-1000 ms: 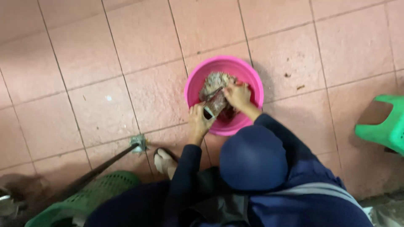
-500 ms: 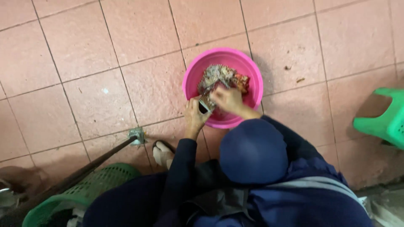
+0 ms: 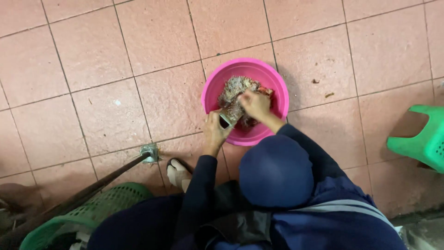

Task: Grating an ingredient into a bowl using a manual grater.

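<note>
Change since half a second ago: the pink basin (image 3: 277,90) and both hands keep their places on the tiled floor (image 3: 92,69); the right hand (image 3: 254,104) stays on the heap in the basin, the left hand (image 3: 216,132) stays at the near rim.

Item 1. Fish pieces (image 3: 236,88), a grey-brown heap with a reddish edge, lying inside the pink basin, directly under and beyond the right fingers. Right fingers curled together onto the heap; whether they clamp a piece cannot be told.

Item 2. Small dark-and-metal tool (image 3: 226,119), held upright at the basin's near rim, between the two hands. Left fingers closed round it.

Item 3. Surroundings. Green mesh basket (image 3: 99,206) and a dark pole (image 3: 74,196), well apart from the left fingers, near side. Sandalled foot (image 3: 178,173) just below the left hand. Green plastic stool (image 3: 423,139), well apart from the right fingers. The head covering (image 3: 276,171) and dark sleeves hide the near floor.
</note>
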